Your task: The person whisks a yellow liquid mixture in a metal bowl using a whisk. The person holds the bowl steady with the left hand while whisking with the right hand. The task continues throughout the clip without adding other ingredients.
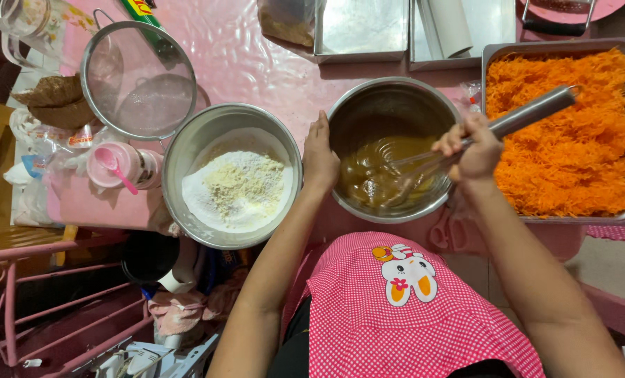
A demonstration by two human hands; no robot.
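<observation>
Whisk in batter, bowl steadied.
The right hand (474,148) fingers were wrapped around the whisk (466,143); the left hand (320,155), fingers pressed together, braced the steel bowl (396,94) rim against turning.

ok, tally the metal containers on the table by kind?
Round metal bowls: 2, the batter bowl steadied by the left hand and whisked by the right hand, and the flour bowl
Rectangular metal trays: 3, the carrot tray and two empty pans
Total: 5

Flour bowl (232,176) and carrot tray (563,133) flank the batter bowl (393,105) closely.
</observation>
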